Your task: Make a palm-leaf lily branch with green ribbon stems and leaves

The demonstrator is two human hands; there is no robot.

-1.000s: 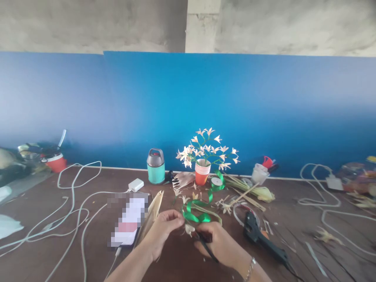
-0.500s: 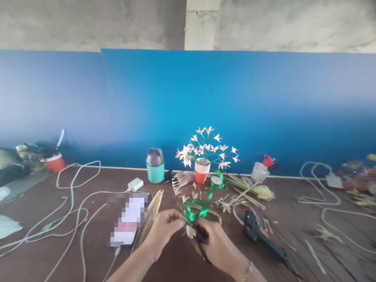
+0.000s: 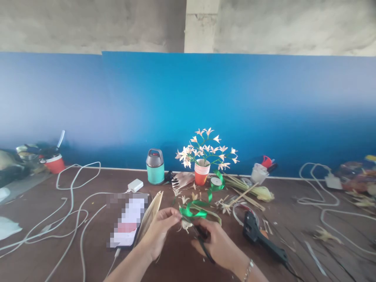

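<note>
A small pale flower [image 3: 186, 225] with splayed petals sits low near the centre, glossy green ribbon [image 3: 194, 212] curling at its one o'clock, black-handled scissors [image 3: 208, 252] slanting at its five o'clock.

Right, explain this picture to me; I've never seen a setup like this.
There is no machine here: these are a person's bare hands, seen from one camera worn on the head, looking forward and down. The left hand pinches something thin beside a pale flower and green ribbon; the right hand holds a black tool, probably scissors. On the brown table stand a turquoise flask and paper cups with white flowers. A phone, white cables and a black glue gun lie there too.
</note>
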